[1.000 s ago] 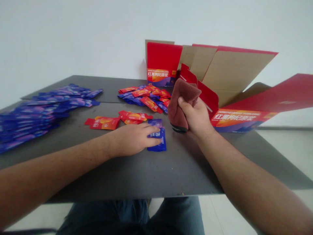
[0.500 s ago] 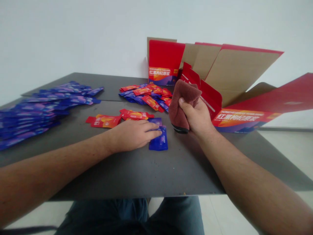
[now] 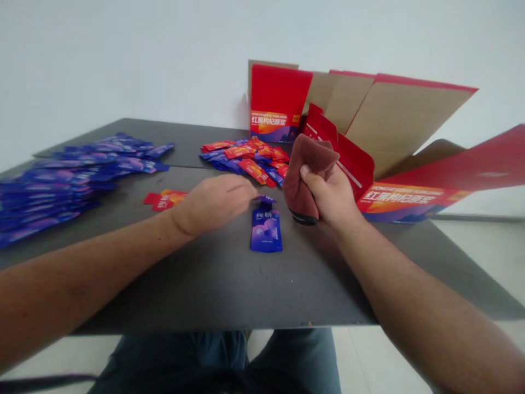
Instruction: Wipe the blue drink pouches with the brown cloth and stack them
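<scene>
My left hand (image 3: 215,203) sits low over the dark table, its curled fingertips close to the top of a blue sachet (image 3: 266,232) printed with Chinese characters. A red sachet (image 3: 163,200) pokes out from beside that hand, and the palm hides whatever lies under it. My right hand (image 3: 328,196) is raised above the table and closed around a crumpled brown cloth (image 3: 305,175). The cloth's lower end shows a black edge.
A long heap of blue sachets (image 3: 69,186) spreads across the table's left side. Mixed red and blue sachets (image 3: 241,156) lie at the back. Behind and right of my hands stands an open red-printed cardboard carton (image 3: 394,131), its flaps spread wide.
My left hand has slid left, off the blue sachet, which now lies uncovered. The red sachets beside it are no longer visible. My right hand and the cloth have barely moved.
</scene>
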A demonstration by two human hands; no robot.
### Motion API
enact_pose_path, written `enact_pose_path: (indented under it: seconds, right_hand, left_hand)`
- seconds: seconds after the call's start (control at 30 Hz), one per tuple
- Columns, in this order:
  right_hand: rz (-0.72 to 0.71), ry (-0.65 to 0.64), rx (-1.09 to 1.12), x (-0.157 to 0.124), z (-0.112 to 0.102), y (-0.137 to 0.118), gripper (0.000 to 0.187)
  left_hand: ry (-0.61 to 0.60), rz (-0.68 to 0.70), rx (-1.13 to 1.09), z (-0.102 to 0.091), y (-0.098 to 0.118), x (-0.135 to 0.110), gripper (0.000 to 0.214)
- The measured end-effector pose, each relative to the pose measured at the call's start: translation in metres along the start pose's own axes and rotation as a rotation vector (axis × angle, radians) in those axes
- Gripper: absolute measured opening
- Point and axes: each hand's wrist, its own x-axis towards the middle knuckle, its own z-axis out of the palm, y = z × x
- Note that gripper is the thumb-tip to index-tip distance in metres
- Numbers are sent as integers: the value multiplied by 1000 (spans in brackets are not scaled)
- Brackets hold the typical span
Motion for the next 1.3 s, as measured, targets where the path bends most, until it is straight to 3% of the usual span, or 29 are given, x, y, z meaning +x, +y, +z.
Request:
enact_pose_path:
  seconds: [0.13,0.23,0.4,0.5,0.63,0.73,0.83,1.03,1.3]
  right_hand:
    - [-22,-92,-19,-1,-6,-3,50]
    - [0,-270,-51,-6,-10,-11,53]
    - [76,-613,-155,-23,0,-27,47]
    - [127,-710,-208,-32,12,-33,48]
    - [152,-727,-282,-38,23,-32,43]
    - [208,-683,-247,-40,27,-28,43]
    - [261,-618,-182,-41,30,-24,41]
    - [374,-555,-136,-41,31,-13,37]
    - [417,-626,-150,-43,36,-18,36]
  left_hand:
    - [277,-375,-215,-15,-5,19,19]
    - [369,-559,-448,-25,-1,22,18]
    - [211,-756,-751,-32,10,8,16]
    - [135,-827,-915,-27,14,-5,15]
    - [152,-896,-1070,-13,15,-19,16]
    - [214,-974,-1218,-4,18,-26,22]
    - [184,-1009,-1299,2,21,-32,16]
    - [64,-926,-1172,8,21,-41,24]
    - [-2,-928,-1096,3,18,-42,24]
